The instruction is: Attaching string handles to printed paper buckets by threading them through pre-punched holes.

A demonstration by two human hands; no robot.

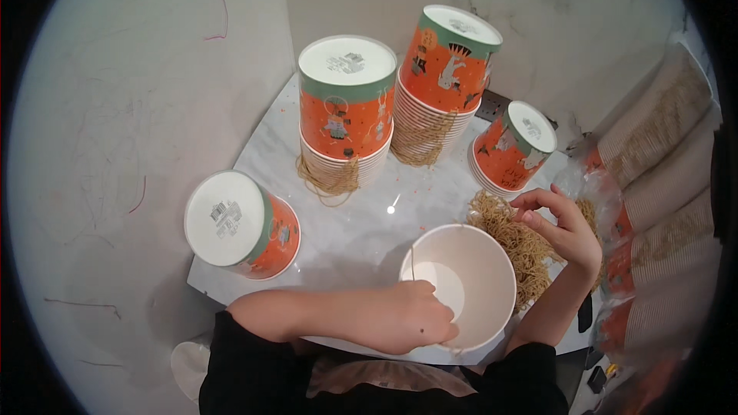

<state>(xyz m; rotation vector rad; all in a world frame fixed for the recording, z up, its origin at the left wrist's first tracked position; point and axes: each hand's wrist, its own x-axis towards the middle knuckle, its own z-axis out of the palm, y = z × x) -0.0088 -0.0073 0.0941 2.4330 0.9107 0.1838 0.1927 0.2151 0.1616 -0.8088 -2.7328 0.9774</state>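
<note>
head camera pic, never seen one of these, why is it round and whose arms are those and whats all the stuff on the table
The picture comes from a wide fisheye camera worn on a person's head, looking down, so the edges bend and go dark. The arms from the bottom edge are the wearer's own bare hands. The left hand grips the rim of an upright white paper cup and pinches a thin string. The right hand reaches into a pile of tan strings. On the white marble table stand upside-down orange cups: two tall stacks with strings hanging, a short stack, and one lone cup.
</note>
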